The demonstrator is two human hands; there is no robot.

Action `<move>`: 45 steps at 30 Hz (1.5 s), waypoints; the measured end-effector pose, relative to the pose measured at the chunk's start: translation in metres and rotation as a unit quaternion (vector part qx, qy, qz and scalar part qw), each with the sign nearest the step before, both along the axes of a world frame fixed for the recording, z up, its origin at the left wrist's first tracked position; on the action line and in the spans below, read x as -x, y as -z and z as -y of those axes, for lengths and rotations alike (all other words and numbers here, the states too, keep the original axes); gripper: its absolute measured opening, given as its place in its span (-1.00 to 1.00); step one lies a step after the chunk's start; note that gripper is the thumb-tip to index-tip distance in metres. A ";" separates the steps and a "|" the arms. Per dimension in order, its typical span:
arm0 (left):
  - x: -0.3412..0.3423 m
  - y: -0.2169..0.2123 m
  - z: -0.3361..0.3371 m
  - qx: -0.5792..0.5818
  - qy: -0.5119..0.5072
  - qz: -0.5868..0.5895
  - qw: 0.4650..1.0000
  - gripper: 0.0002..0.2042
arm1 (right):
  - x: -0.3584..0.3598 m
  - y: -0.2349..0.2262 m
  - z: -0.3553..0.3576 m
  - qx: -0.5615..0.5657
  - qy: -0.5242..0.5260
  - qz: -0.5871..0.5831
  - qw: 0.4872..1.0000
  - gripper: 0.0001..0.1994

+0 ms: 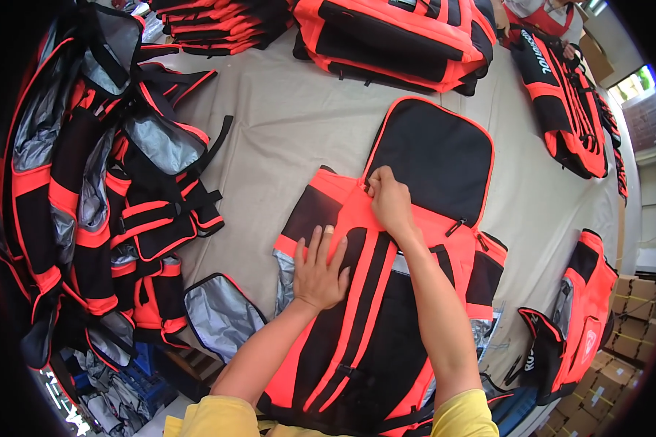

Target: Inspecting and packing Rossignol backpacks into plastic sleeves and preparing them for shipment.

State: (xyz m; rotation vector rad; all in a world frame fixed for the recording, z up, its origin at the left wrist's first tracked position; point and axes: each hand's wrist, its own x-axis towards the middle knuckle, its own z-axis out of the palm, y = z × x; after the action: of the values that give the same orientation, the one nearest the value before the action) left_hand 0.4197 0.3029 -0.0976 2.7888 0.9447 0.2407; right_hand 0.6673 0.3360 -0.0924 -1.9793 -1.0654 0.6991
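Note:
A black and bright coral backpack [386, 306] lies flat in front of me, its lid [434, 156] folded open away from me. My left hand [321, 269] rests on its left part with the fingers spread. At the lid's lower left corner, on the zip edge, my right hand [391, 200] is closed in a pinch; what the fingertips grip is hidden. A dark zipper pull [455, 226] hangs at the lid's lower right corner. Silver lining [284, 280] shows along the backpack's left side.
A heap of similar bags with silver linings [95, 197] fills the left side. A full bag [393, 44] and stacked coral-edged pieces [222, 25] lie at the far side. More bags [561, 102] lie right, near another person [547, 18]. Cardboard boxes [598, 379] stand beyond the cloth-covered table [262, 131].

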 end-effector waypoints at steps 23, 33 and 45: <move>-0.006 0.001 0.001 0.003 0.008 0.015 1.000 -0.32 | 0.010 -0.020 0.045 0.016 0.080 0.124 0.989 -0.78; -0.001 -0.001 -0.001 0.008 0.002 0.017 1.000 -0.31 | 0.019 -0.007 0.036 -0.082 0.134 0.108 0.982 -0.86; 0.000 0.000 0.001 0.009 -0.005 0.017 1.000 -0.31 | 0.008 0.009 0.011 0.002 0.006 0.270 0.963 -0.85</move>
State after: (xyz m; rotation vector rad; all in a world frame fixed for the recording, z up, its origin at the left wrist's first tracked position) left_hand 0.4195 0.3023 -0.0981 2.7552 0.9474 0.2781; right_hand 0.6590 0.3252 -0.1017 -2.2394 -1.3582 0.1440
